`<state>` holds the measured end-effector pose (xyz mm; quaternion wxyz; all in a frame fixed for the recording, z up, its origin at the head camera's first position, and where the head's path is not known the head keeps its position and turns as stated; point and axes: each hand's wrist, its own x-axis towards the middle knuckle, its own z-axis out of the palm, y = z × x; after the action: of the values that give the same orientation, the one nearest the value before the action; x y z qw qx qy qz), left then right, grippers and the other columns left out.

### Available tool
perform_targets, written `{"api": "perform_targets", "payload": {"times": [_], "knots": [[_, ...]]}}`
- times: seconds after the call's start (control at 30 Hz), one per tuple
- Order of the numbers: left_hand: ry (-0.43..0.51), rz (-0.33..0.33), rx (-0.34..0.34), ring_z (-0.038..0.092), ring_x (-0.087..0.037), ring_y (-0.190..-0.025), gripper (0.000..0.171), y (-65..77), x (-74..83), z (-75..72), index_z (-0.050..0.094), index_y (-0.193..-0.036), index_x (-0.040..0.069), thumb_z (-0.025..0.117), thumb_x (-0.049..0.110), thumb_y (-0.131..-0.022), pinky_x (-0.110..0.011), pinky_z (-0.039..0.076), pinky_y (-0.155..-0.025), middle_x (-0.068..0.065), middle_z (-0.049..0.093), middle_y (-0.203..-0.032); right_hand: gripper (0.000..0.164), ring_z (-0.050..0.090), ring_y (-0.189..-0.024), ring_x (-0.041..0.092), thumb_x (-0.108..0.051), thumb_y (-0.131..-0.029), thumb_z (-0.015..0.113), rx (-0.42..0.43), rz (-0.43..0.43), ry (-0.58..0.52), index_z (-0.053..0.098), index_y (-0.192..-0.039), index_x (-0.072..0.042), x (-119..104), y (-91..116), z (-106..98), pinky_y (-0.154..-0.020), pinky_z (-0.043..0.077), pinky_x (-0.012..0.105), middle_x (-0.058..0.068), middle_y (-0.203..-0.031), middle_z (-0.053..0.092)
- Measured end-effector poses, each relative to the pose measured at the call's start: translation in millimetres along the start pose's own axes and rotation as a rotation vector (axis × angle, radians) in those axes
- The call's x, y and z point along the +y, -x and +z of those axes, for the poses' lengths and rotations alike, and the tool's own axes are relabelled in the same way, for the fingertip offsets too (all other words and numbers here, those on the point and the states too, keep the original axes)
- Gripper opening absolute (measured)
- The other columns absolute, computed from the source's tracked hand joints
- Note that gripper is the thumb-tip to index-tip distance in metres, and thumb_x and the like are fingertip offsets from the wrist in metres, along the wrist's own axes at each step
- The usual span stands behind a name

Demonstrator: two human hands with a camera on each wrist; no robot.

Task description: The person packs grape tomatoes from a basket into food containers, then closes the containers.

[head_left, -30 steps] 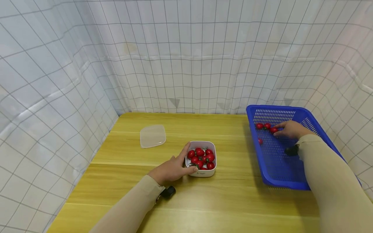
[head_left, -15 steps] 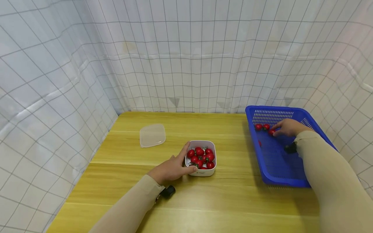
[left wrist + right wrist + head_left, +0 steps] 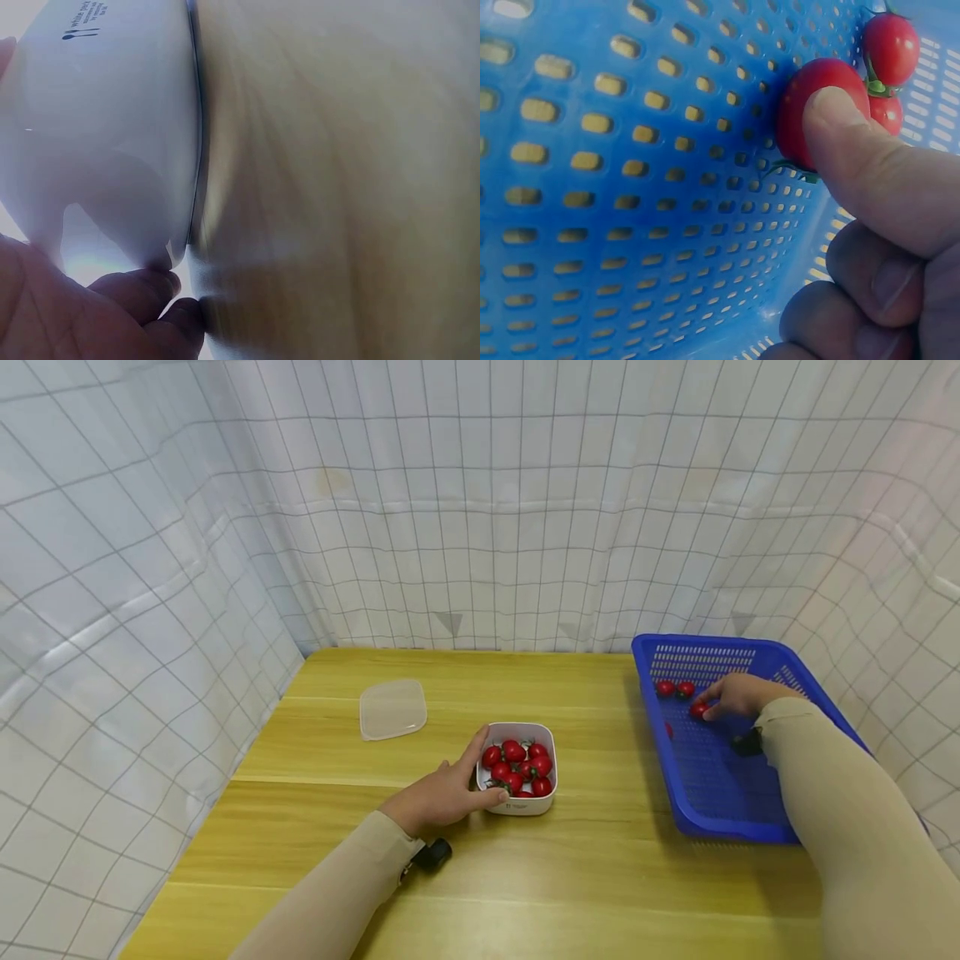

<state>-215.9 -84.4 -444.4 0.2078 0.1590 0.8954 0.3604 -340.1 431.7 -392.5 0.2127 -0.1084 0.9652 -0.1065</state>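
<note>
The tomato (image 3: pixel 699 710) in the right hand (image 3: pixel 738 696) lies well to the right of the white container (image 3: pixel 521 807) and a little beyond it, inside the blue basket (image 3: pixel 738 828). The right thumb and a finger are clamped on its sides, the remaining fingers curled underneath; whether it touches the basket floor I cannot tell.

It should be light, with a smooth, glossy skin that may slip, and firm flesh that a hard squeeze could bruise or split. The best hold is a gentle pinch round its fat middle, clear of the green leaves at its stem end.

The left hand (image 3: pixel 442 793) grips the white container at its left side, thumb and fingers spread apart around the corner. Inside lies a loose heap of red tomatoes (image 3: pixel 513 752), some with green stems. The basket holds three others: two (image 3: pixel 665 688) (image 3: pixel 686 690) beyond the right hand's tomato as seen from the white container's near side, and one (image 3: pixel 669 730), partly hidden, by the basket wall nearest the white container. A translucent lid (image 3: pixel 393 710) lies on the bench (image 3: pixel 600 877), left of the white container and beyond it.
</note>
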Motion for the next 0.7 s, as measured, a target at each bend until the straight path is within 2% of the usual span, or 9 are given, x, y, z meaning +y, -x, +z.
{"api": "perform_targets", "payload": {"times": [0.17,0.37,0.7], "knots": [[-0.002,0.011,0.002,0.016,-0.064,-0.154,0.105,1.0,1.1,0.1,-0.003,-0.169,0.04,0.066,0.065,-0.094,-0.073,0.02,-0.124,-0.009,0.033,-0.172,0.044,0.044,-0.136,0.065,-0.026,-0.098,0.073,-0.004,0.005,-0.001,0.07,-0.133,0.0,-0.4,0.1,2.8,-0.112,0.035,0.076,0.038,-0.142,0.056],[-0.009,0.001,0.001,0.016,-0.065,-0.154,0.105,1.1,0.2,0.0,-0.004,-0.169,0.043,0.065,0.067,-0.093,-0.073,0.022,-0.123,-0.008,0.034,-0.172,0.045,0.043,-0.138,0.064,-0.028,-0.099,0.073,-0.018,0.03,-0.026,0.07,-0.135,-0.001,-0.2,0.2,4.0,-0.113,0.034,0.076,0.038,-0.144,0.055],[-0.006,-0.001,0.004,0.017,-0.064,-0.154,0.105,1.2,0.2,0.4,-0.002,-0.169,0.042,0.066,0.065,-0.093,-0.073,0.022,-0.124,-0.01,0.035,-0.171,0.045,0.044,-0.138,0.063,-0.027,-0.099,0.072,-0.026,0.023,-0.046,0.069,-0.135,0.0,-0.9,2.0,2.9,-0.113,0.034,0.076,0.035,-0.141,0.059]]}}
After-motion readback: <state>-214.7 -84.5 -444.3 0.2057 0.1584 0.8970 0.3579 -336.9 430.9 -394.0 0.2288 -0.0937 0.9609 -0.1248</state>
